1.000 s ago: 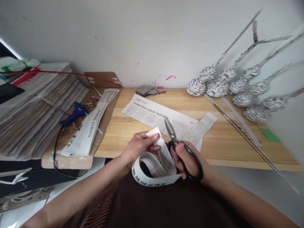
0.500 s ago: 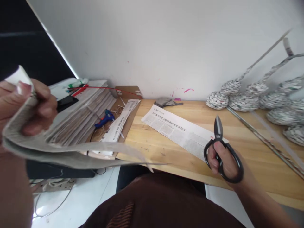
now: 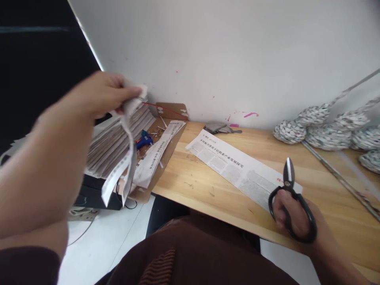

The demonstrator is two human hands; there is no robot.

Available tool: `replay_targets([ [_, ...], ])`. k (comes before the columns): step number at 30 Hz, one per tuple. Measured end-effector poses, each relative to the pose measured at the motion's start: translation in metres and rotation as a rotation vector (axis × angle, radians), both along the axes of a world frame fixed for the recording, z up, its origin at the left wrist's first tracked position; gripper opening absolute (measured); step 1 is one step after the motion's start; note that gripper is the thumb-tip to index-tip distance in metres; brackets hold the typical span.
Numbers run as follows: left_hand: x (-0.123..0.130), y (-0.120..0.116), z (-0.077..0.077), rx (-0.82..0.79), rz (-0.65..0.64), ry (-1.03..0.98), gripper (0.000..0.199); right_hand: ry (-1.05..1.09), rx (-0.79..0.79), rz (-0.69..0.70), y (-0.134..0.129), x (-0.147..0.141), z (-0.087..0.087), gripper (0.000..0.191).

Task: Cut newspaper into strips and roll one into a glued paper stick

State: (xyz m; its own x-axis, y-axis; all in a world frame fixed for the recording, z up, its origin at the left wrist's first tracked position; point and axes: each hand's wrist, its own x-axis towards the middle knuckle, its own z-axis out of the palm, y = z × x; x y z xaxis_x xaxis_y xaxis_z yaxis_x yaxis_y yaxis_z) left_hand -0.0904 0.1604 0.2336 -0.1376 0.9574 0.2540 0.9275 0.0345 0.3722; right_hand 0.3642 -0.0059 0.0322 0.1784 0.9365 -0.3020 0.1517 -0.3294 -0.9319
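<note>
The left hand (image 3: 109, 93) pinched the dangling paper (image 3: 132, 152) at left, while the right hand (image 3: 292, 209) gripped closed scissors (image 3: 287, 183), sensibly well apart at right.

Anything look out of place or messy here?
Pink smears mark the otherwise pale wall behind the bench, like stray paint. White scraps lie loose on the cardboard near the blue glue gun, looking untidy.

On the desk (image 3: 178, 186), the newspaper sheet (image 3: 231, 166) lies central, the cloth (image 3: 218, 127) behind it. Woven bulbs (image 3: 322, 128): right rear. Scissors (image 3: 287, 183): in the right hand (image 3: 292, 213), at the sheet's right end. Glue gun (image 3: 144, 140): left, on the cardboard (image 3: 168, 155), between newspaper stack (image 3: 114, 146) and paper lengths (image 3: 157, 156). Paper strip (image 3: 130, 138): in the left hand (image 3: 113, 93), before the stack.
</note>
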Motion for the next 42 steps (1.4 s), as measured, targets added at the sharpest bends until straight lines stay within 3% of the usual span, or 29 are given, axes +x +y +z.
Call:
replay_targets([
  [3,0.043,0.036,-0.035,-0.134,-0.073,-0.105,0.047,-0.083,-0.004,0.075,0.001,0.005,-0.001,0.056],
  [6,0.051,0.07,-0.073,-0.182,-0.104,-0.111,0.042,-0.201,0.017,0.181,-0.001,0.008,-0.002,0.058],
  [8,0.048,0.089,-0.09,-0.191,-0.082,-0.098,0.038,-0.249,0.068,0.175,-0.002,0.007,-0.004,0.057],
  [14,0.052,0.132,-0.13,-0.224,0.052,-0.061,0.033,-0.278,0.184,0.202,-0.001,0.005,-0.011,0.052],
  [19,0.059,0.141,-0.149,-0.228,0.057,-0.049,0.044,-0.268,0.17,0.147,-0.002,0.003,-0.009,0.052],
  [22,0.063,0.13,-0.145,-0.141,0.014,0.121,0.046,-0.241,0.147,0.136,-0.004,0.001,-0.006,0.051],
  [24,0.07,0.116,-0.141,-0.069,-0.101,0.224,0.047,-0.223,0.136,0.151,-0.005,0.0,-0.006,0.048],
  [27,0.09,0.087,-0.145,-0.076,-0.285,0.196,0.035,-0.209,0.121,0.192,-0.005,-0.001,-0.004,0.042],
  [30,0.117,0.051,-0.159,-0.163,-0.581,0.055,0.028,-0.257,0.11,0.243,-0.006,0.002,0.004,0.038],
  [34,0.148,0.003,-0.179,-0.172,-0.931,-0.026,0.034,-0.584,0.102,0.253,-0.008,0.019,0.019,0.032],
  [36,0.157,-0.014,-0.187,-0.166,-1.015,0.002,0.045,-0.776,0.105,0.195,-0.009,0.036,0.022,0.025],
  [39,0.164,-0.029,-0.195,-0.134,-1.049,0.102,0.05,-1.072,0.045,0.038,-0.011,0.065,0.02,0.029],
  [42,0.163,-0.038,-0.198,-0.08,-1.01,0.206,0.052,-1.277,-0.025,-0.035,-0.012,0.088,0.016,0.036],
])
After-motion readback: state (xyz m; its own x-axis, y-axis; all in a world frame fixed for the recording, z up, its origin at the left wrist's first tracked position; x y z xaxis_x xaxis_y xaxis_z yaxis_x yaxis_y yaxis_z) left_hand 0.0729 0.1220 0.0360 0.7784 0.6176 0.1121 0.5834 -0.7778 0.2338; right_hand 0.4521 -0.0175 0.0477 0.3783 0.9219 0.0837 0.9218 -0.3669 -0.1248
